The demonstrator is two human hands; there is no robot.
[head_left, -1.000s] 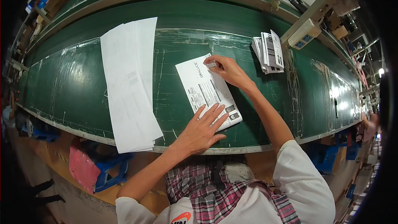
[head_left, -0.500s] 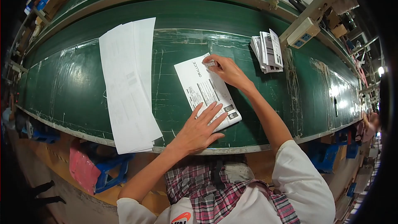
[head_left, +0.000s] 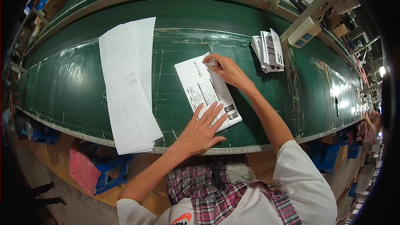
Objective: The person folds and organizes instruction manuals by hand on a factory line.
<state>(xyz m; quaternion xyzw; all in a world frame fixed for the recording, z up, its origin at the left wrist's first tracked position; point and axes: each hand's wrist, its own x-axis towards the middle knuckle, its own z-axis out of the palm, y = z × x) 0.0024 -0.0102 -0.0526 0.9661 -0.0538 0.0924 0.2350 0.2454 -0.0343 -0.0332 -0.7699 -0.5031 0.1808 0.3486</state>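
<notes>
A folded printed leaflet (head_left: 204,85) lies slanted on the green workbench, with "ORALUCE" near its top end. My left hand (head_left: 201,130) rests flat on its lower end with the fingers spread. At the upper right edge, my right hand (head_left: 225,68) has its fingers curled together in a pinch on the paper; the fingertips are partly hidden. To the left lies a tall stack of long white sheets (head_left: 127,83), slightly fanned. A pile of folded leaflets (head_left: 268,52) sits at the back right.
The green workbench (head_left: 66,87) has a worn front edge and strips of clear tape. A socket box (head_left: 305,33) is fixed to a post at the right. Below the bench are blue stools (head_left: 110,175), one with a pink cover (head_left: 83,168). A person's arm (head_left: 371,125) shows far right.
Almost nothing differs. Both hands stay on the leaflet in nearly the same places, and the whole view has shifted very slightly.
</notes>
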